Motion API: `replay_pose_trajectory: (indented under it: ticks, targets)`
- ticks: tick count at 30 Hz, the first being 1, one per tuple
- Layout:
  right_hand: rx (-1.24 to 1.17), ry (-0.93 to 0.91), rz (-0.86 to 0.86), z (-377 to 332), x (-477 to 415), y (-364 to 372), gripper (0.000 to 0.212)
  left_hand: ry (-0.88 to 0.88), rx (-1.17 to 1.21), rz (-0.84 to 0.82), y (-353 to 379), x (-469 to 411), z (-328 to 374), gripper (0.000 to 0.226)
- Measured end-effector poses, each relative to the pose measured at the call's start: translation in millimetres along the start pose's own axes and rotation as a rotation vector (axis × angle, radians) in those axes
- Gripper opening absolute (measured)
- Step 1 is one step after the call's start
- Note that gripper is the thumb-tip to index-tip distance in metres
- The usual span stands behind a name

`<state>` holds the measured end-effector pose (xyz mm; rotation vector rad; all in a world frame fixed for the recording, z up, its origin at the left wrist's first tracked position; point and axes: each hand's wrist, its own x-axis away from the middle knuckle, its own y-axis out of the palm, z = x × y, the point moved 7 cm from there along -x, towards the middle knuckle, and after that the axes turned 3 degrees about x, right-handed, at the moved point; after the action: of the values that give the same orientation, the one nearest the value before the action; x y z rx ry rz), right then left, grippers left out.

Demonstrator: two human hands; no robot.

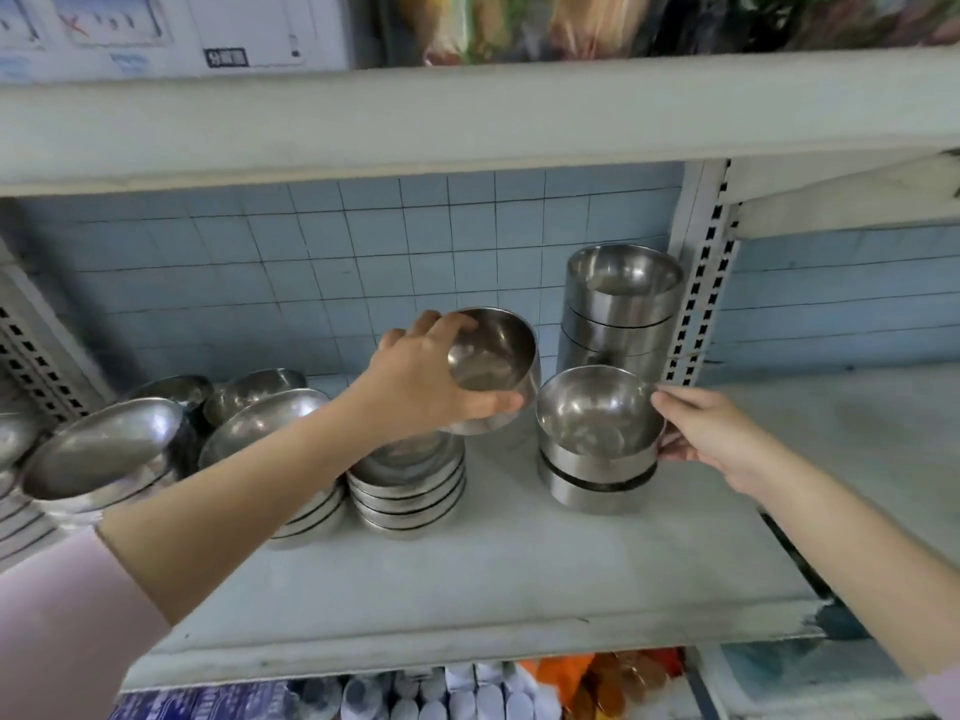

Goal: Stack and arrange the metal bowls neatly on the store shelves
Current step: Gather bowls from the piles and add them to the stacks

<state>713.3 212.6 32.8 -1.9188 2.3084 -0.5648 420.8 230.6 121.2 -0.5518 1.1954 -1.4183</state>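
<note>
My left hand grips a steel bowl by its rim and holds it in the air above a low stack of shallow bowls. My right hand holds the right side of a short stack of deep bowls that stands on the white shelf. Behind that stack, a taller stack of deep bowls stands against the tiled back wall. To the left lie more stacked and tilted shallow bowls.
A slotted upright post rises just right of the tall stack. The shelf above hangs low over the bowls. Packaged goods fill the shelf below. The neighbouring shelf bay lies to the right.
</note>
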Motion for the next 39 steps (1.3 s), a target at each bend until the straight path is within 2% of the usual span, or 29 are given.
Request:
replay_pose_trajectory:
  ticks: [6, 8, 9, 12, 14, 16, 19, 24, 27, 33, 39]
  targets:
    - [0.249, -0.141, 0.034, 19.0, -12.9, 2.4, 0.031, -0.021, 0.016, -0.012, 5.1, 7.6, 1.3, 0.108]
    - [0.293, -0.185, -0.011, 24.4, -11.1, 0.5, 0.035, -0.028, 0.008, -0.018, 5.6, 7.6, 2.0, 0.108]
    - [0.309, -0.188, -0.076, 28.4, -7.9, 3.6, 0.044, -0.027, 0.003, -0.019, 5.9, 7.4, 2.4, 0.108]
    - [0.308, -0.225, -0.224, 43.5, -0.9, 20.1, 0.121, -0.021, -0.002, -0.021, 7.1, 7.8, 4.1, 0.109]
    - [0.236, -0.263, -0.221, 48.9, -2.4, 25.1, 0.139, -0.020, 0.000, -0.029, 7.2, 8.6, 6.7, 0.109]
    - [0.162, -0.269, -0.206, 49.7, -4.6, 23.3, 0.139, -0.016, 0.005, -0.037, 5.5, 9.5, 11.3, 0.109]
    - [0.180, -0.298, -0.254, 43.6, -6.8, 20.3, 0.122, 0.018, 0.035, -0.024, 0.3, 10.5, 22.8, 0.108]
    - [0.154, -0.312, -0.299, 41.7, -5.5, 22.6, 0.136, 0.065, 0.091, -0.073, 7.2, 12.0, 48.7, 0.104]
    - [-0.018, -0.377, -0.322, 53.1, 5.8, 35.4, 0.117, 0.088, 0.096, -0.109, 20.1, 10.9, 65.6, 0.101]
    - [-0.114, -0.477, -0.125, 67.4, 23.4, 48.3, 0.102, 0.130, 0.054, -0.198, 46.0, -0.3, 95.2, 0.097]
    - [-0.033, -0.471, -0.100, 80.7, 31.8, 36.1, 0.104, 0.137, -0.027, -0.279, 67.2, -6.8, 108.8, 0.098]
